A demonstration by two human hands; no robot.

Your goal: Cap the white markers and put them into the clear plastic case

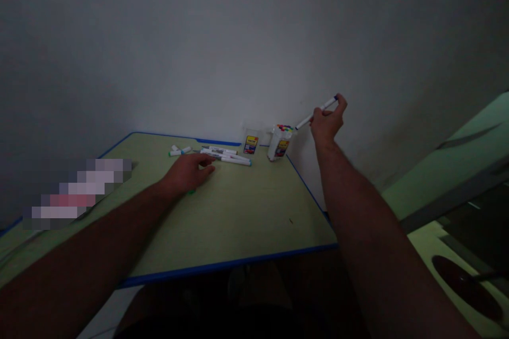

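My right hand (328, 124) is raised at the table's right side, its fingers closed on a white marker (305, 121) with a dark blue end. The marker slants down to the left, its lower tip close to the top of a clear case (274, 144) packed with upright markers with colourful ends. My left hand (189, 172) rests low over the table, thumb and fingers apart, beside several loose white markers (234, 160). Its fingertips lie near the ends of these markers; whether they touch is unclear. Behind the loose markers stands a clear plastic holder (251, 135) with a yellow label.
Short white pieces with green and blue ends (175, 152) lie left of the loose markers. A blurred-out flat item (83, 190) lies at the left of the blue-edged table (246, 217). A wall (222, 53) stands right behind it. At lower right is a dark round object (465, 286).
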